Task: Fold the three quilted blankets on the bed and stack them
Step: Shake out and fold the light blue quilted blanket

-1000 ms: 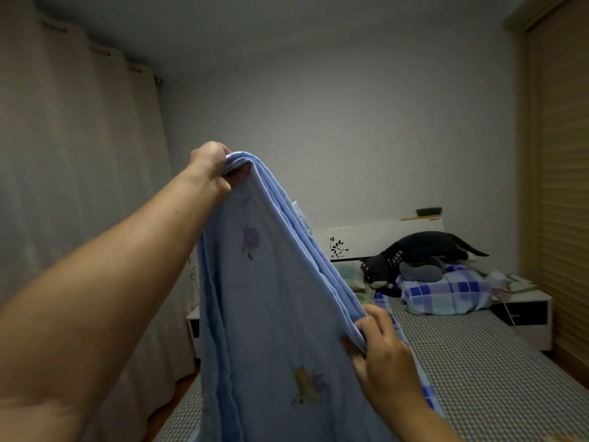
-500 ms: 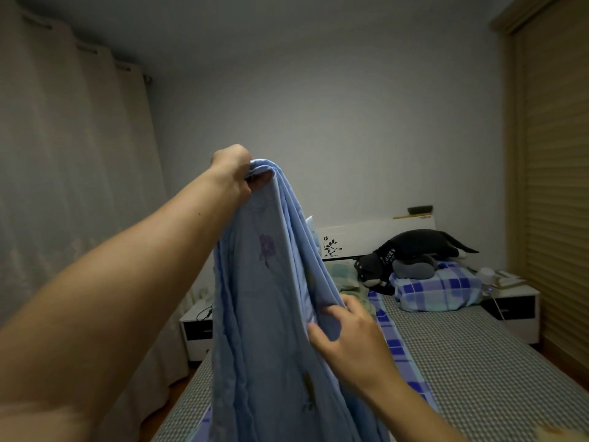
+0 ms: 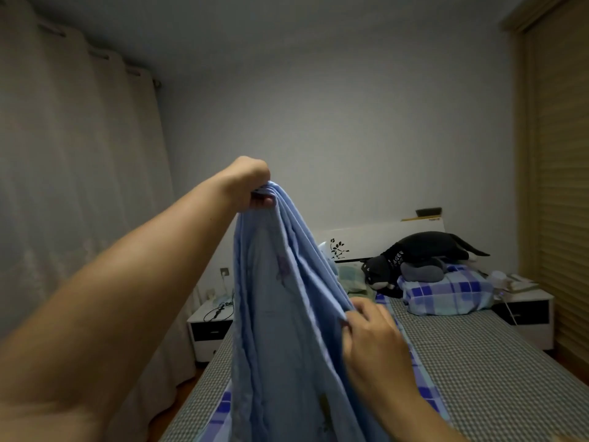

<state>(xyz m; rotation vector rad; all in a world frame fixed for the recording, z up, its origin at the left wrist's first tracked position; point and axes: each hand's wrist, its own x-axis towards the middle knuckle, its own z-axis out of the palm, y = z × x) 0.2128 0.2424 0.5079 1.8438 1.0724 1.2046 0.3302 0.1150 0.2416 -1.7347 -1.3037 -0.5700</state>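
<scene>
STATE: left hand (image 3: 251, 186) grips the blue blanket (image 3: 280, 330) top, held above the bed (image 3: 478, 362) | right hand (image 3: 371, 333) pinches its edge | RISK: layers may slip apart, misaligning fold.

You are looking at a dim, bluish-grey room — soft even light, no hard shadows or glare. Your wide lens bends the curtain (image 3: 73, 186) and wardrobe (image 3: 561, 186) at the edges, and your right hand (image 3: 373, 339) is slightly motion-blurred.
</scene>
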